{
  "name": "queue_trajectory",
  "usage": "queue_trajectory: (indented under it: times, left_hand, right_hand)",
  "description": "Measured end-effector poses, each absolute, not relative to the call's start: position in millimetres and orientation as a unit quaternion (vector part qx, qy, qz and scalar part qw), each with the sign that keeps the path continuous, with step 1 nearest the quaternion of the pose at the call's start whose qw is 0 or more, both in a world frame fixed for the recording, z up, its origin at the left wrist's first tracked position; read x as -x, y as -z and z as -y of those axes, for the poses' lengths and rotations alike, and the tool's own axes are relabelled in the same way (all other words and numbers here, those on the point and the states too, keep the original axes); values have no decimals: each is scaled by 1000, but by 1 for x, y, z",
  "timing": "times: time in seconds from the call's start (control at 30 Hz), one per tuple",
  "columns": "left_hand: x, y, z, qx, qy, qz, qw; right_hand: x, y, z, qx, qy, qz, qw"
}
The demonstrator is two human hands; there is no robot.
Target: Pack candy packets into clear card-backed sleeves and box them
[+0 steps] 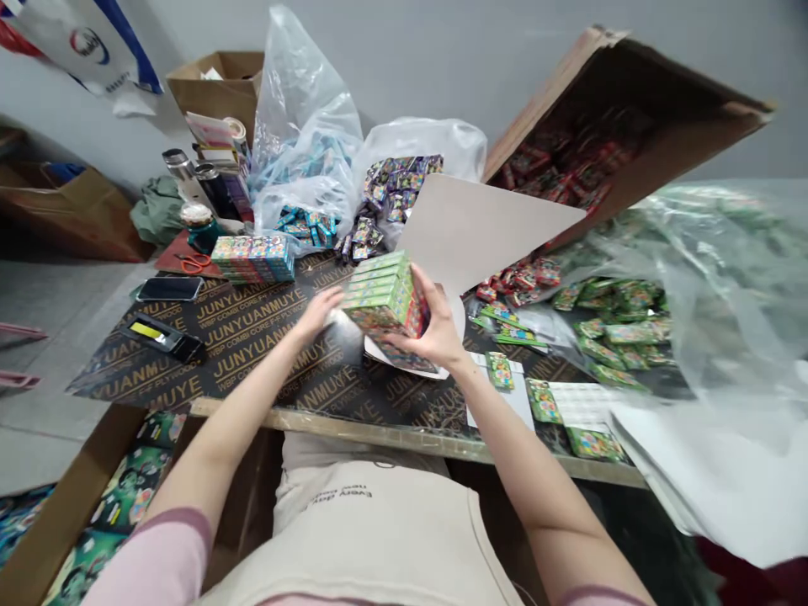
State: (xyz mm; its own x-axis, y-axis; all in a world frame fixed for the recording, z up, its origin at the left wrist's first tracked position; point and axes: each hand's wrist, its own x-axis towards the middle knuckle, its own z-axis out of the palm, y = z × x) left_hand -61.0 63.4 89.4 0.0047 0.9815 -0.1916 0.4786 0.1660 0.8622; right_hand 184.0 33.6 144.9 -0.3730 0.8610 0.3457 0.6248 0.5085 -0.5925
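Note:
My right hand [438, 328] grips a block of small green boxes [380, 290] from the right side, thumb below and fingers behind; it is tilted above the table. Its near side shows red and multicoloured print. My left hand [321, 311] is at the block's left end, fingers stretched towards it and slightly blurred; whether they touch is unclear. Under the block stands an open white carton [442, 370], partly hidden, with colourful packs in it. Its large white flap [483, 231] rises behind. A blurred whitish thing [346, 332] lies below my left fingers.
Blue packs [309, 225], purple packs [404, 181] and red packs [527, 278] lie along the back. Green packs [624, 324] lie right, beside clear plastic. A tilted cardboard box [688, 93] holds red packs. Left are stacked boxes [252, 258], scissors [193, 263], a phone [170, 289] and a black-and-yellow tool [161, 335].

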Motion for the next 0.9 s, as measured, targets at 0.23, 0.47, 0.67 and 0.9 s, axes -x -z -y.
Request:
queue_trajectory:
  times: [0.23,0.47,0.67,0.9]
  left_hand:
    - [0,-38,-62,-610,-256,-643,385]
    - [17,-22,-12,-587,-263,-656,395]
    - [69,-29,-32,-541,-305,-713,326]
    - [254,-108,-114,-397,-372,-835,82]
  right_hand:
    - [-223,-107,-44,481,-56,868,109]
    - [-206,-84,-35,376,-57,924,29]
    - [-202,-71,-33,372,-94,923,-2]
    - [-157,-83,-59,343,-246,897,134]
